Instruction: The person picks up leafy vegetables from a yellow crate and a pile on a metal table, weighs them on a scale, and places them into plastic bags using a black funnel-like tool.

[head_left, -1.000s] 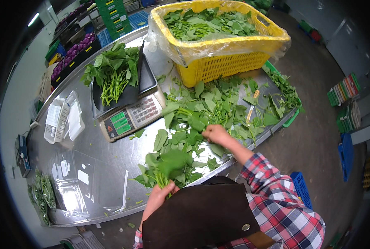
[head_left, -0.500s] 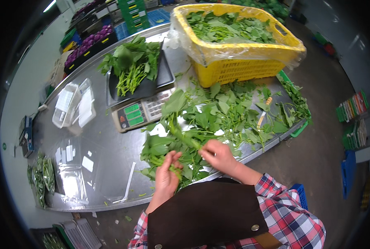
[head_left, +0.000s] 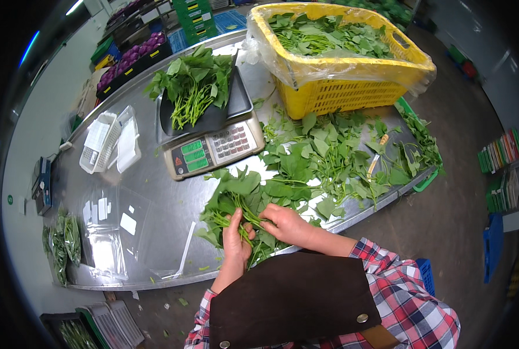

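Note:
My left hand point(head_left: 235, 239) is closed around the stems of a bunch of leafy greens point(head_left: 234, 189), near the front edge of the metal table. Close by on its right, my right hand point(head_left: 285, 224) pinches green stems against the same bunch. Loose leafy greens point(head_left: 323, 152) lie spread over the table beyond my hands and to the right. Behind the bunch stands a digital scale point(head_left: 215, 148), its black tray carrying a pile of greens point(head_left: 194, 84) with the cut stems toward me. A knife point(head_left: 377, 157) with a yellowish handle rests among the loose leaves.
A yellow crate point(head_left: 341, 93) lined with clear plastic holds more greens at the back right. White plastic baskets point(head_left: 111, 142) sit left of the scale. Clear plastic bags point(head_left: 105, 238) and bagged greens point(head_left: 62, 244) lie at the left. The table's edge point(head_left: 172, 285) runs before me.
My right hand has moved left toward my left hand, bringing its stems to the bunch. The whole view has shifted slightly.

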The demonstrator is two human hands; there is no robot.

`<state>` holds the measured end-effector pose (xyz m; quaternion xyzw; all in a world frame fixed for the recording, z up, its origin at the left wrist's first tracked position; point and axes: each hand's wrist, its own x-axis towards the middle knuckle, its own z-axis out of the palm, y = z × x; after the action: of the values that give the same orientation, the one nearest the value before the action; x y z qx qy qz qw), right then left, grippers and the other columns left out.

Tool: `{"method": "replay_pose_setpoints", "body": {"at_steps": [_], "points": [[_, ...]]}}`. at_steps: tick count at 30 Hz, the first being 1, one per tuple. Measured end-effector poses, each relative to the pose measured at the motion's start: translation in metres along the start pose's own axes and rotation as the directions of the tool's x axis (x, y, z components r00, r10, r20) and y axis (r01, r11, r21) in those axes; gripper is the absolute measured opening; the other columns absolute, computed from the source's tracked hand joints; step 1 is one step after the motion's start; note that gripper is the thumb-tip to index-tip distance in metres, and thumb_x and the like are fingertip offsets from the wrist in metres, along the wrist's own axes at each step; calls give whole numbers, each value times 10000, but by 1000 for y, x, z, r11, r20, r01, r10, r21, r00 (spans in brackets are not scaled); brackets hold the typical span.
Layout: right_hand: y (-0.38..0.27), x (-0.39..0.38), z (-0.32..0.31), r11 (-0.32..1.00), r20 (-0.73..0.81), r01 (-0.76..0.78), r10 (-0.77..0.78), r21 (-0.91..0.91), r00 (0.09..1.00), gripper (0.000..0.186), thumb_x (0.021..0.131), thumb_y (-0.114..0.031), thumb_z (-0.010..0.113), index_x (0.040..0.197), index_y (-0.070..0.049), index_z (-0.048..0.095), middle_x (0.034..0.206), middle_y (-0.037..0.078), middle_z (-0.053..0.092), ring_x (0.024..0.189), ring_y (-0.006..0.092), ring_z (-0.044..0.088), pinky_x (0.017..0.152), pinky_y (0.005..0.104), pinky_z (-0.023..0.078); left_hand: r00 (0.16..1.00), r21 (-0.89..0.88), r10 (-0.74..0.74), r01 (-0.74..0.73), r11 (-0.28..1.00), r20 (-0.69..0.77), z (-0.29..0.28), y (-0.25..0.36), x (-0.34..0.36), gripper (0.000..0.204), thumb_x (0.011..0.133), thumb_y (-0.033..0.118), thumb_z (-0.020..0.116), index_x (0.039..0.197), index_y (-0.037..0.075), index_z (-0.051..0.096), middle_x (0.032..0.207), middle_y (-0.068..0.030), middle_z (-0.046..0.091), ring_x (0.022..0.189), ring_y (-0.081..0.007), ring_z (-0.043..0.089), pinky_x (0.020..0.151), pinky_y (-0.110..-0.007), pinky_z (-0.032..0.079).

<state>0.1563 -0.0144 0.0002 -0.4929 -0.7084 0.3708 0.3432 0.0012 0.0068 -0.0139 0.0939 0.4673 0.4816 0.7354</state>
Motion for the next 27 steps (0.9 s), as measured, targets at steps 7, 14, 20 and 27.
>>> {"method": "replay_pose_setpoints", "body": {"at_steps": [7, 14, 20, 27], "points": [[-6, -3, 1, 826, 51, 527, -529, -198, 847, 211, 743, -65, 572, 950, -51, 536, 953, 98, 514, 876, 271, 516, 736, 331, 437, 990, 108, -87, 98, 989, -107, -29, 8, 39, 114, 774, 191, 620, 793, 109, 543, 646, 3, 506, 511, -94, 453, 391, -229, 331], [-5, -37, -41, 881, 94, 462, -454, -97, 886, 247, 761, -103, 591, 992, -50, 521, 894, 73, 537, 821, 205, 524, 727, 286, 442, 999, 40, -37, 37, 999, -18, -50, 38, 35, 110, 812, 193, 575, 796, 92, 535, 696, -7, 545, 526, -85, 445, 404, -201, 280], [-13, -21, -32, 864, -207, -162, 290, 477, 934, 220, 864, -153, 503, 1028, -14, 456, 864, 88, 533, 826, 158, 523, 712, 284, 436, 936, -32, -351, 351, 936, 12, -37, 5, -32, 231, 849, 328, 540, 810, 101, 536, 723, -46, 568, 544, -109, 463, 423, -221, 332], [-42, -20, -8, 906, 94, 316, -354, 282, 931, 157, 832, -96, 514, 973, -30, 490, 890, 131, 508, 824, 280, 526, 697, 321, 432, 776, -115, -567, 613, 782, 276, -2, -13, -47, 224, 849, 295, 544, 907, 78, 541, 799, -65, 574, 671, -157, 534, 584, -276, 450]]}}
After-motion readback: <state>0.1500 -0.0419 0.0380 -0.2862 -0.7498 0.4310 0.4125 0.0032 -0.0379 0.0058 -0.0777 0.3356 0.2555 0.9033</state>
